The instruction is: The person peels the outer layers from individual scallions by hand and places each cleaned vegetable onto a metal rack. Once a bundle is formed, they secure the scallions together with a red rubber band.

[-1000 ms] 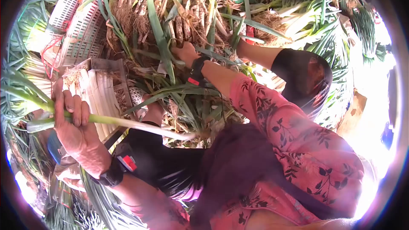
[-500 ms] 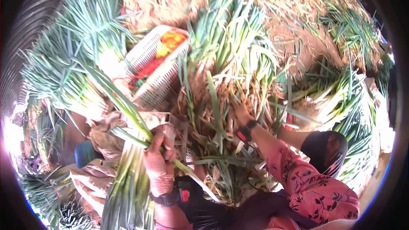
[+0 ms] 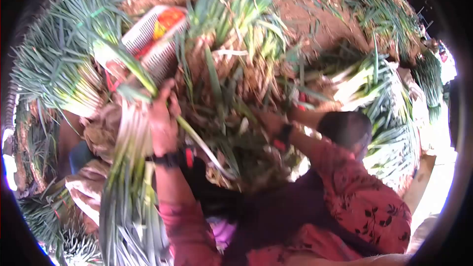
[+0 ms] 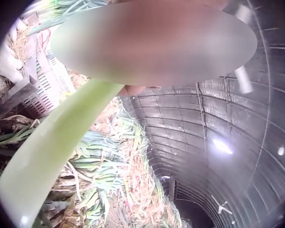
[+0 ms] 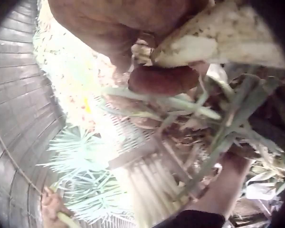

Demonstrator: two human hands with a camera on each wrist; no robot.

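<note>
In the head view my left hand [image 3: 165,118] grips a green onion [image 3: 204,148], its pale shaft slanting down toward my lap and its leaves up to the left. The left wrist view shows that onion's smooth shaft [image 4: 52,147] close up; most of the hand is blurred out there. My right hand [image 3: 270,122], blurred by motion, is low in front of a heap of unpeeled green onions [image 3: 251,79]. In the right wrist view its thumb and fingers [image 5: 164,80] pinch a thick stalk [image 5: 223,42] with dirty, pale outer skin.
Cleaned onions [image 3: 133,167] lie bundled beside my left forearm, leaves toward me. Behind them stands a white slatted basket [image 3: 167,54] with orange and red things inside. Tied bundles [image 3: 54,79] line the left; more onions [image 3: 389,103] lie right. Peeled leaves [image 3: 256,157] litter the ground before me.
The head view has tilted up and shifted. My left hand has carried its green onion over the cleaned bundle. My right hand has drawn back from the heap toward me, now with a stalk.
</note>
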